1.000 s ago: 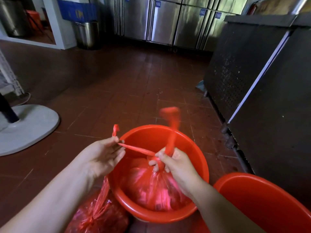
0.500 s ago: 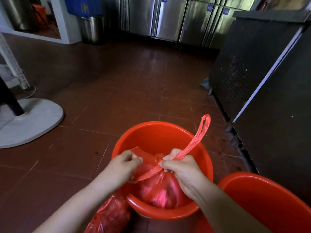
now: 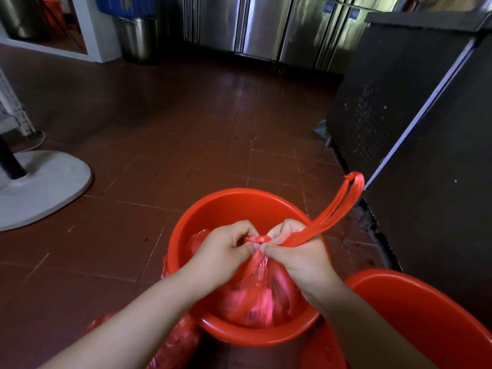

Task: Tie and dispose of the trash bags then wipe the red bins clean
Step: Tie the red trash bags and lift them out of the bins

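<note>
Second bag: we see a red bag [image 3: 175,342] on the floor at our lower left, against the near bin's outer wall.
Second bin: a red bin [image 3: 426,315] at our lower right, just beside the first; only part of it shows.
Left hand: our left hand [image 3: 226,249] has its fingers curled, pinching the bag's twisted neck at the knot.
Right hand: our right hand [image 3: 295,251] is also curled tight on the neck, knuckles almost touching the left hand.
Bag: the red bag [image 3: 261,296] sits inside the near bin, its top gathered up between our hands.
Handle: a long red loop [image 3: 340,203] runs from our right hand up and to the right, free in the air.
Bin: the red bin [image 3: 234,206] stands on the floor directly below our hands.
Floor: dark red tiles [image 3: 186,129].
Stand: a round grey base [image 3: 48,187] far left.
Cabinet: a dark unit [image 3: 426,115] on the right.
Back: steel doors [image 3: 266,25] and a steel can [image 3: 138,38].
</note>
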Tool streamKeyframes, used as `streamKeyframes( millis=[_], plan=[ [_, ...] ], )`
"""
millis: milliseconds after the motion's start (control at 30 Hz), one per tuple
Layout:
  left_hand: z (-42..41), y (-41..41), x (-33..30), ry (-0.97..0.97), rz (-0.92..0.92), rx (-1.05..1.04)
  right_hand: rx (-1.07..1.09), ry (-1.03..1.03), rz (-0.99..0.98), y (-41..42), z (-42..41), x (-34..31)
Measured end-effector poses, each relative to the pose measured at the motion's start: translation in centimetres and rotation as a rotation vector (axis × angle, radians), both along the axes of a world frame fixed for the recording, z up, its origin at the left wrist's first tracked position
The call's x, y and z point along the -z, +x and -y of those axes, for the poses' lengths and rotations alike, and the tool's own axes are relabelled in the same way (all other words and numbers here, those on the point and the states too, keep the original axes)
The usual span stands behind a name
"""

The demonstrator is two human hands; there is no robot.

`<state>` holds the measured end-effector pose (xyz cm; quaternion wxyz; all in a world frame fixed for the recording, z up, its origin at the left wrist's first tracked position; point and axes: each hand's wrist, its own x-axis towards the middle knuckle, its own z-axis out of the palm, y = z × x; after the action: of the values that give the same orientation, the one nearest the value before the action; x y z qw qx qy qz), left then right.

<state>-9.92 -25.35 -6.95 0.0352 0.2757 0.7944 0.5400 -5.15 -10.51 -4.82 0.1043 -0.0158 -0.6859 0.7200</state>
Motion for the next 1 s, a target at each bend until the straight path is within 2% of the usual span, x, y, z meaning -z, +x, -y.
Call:
streamKeyframes(
  millis=[133, 300, 433, 500, 633, 767, 900, 1000],
  plan=[
    [-0.8, -0.3, -0.4, 0.022, -0.052, -0.056, 0.164, 0.080, -0.093, -0.7, 0.1, 0.4],
    [-1.6, 0.0, -0.5, -0.015, -0.095, -0.054, 0.428, 0.467, -0.208, -0.9, -0.2, 0.9],
    [-1.6, -0.1, -1.0, 0.144, 0.131, -0.001, 0.460, 0.593, -0.170, -0.7, -0.5, 1.2],
    [-1.6, -0.3, -1.4, 0.171, 0.257, 0.012, 0.485, 0.621, -0.217, -0.5, -0.7, 1.3],
    [-1.5, -0.9, -2.1, 0.172, 0.481, 0.164, 0.351, 0.506, -0.156, -0.4, -1.0, 1.6],
    [-1.2, -1.8, -2.2, 0.124, 0.531, 0.124, 0.126, 0.390, -0.121, -0.6, -1.7, 1.1],
    [-1.5, -2.1, -2.1, 0.027, 0.450, 0.079, 0.000, 0.266, 0.028, -0.8, -2.4, 0.6],
    [-1.4, -2.6, -2.8, -0.132, 0.192, 0.060, -0.020, 0.301, 0.091, -1.0, -2.9, 0.0]
  ],
)
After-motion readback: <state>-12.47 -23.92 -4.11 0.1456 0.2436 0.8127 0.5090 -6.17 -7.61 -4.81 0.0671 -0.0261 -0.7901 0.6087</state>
